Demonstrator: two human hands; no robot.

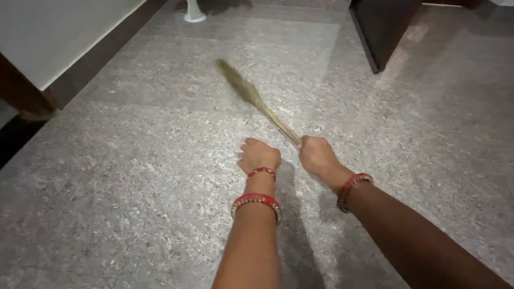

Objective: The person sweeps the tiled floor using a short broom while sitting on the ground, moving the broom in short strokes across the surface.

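A long grass broom [251, 96] stretches away from me over the grey speckled floor [134, 176], its bushy tip blurred at the upper middle. My right hand [317, 155] is closed around the broom's thin handle end. My left hand [258, 155] is held beside it in a loose fist with nothing visible in it, a short gap from the handle. Both wrists wear red bangles.
A white wall with a dark skirting board [101, 59] runs along the left. A dark wooden door or cabinet panel [381, 29] stands at the upper right. The white base of some object [194, 13] rests on the floor at the top.
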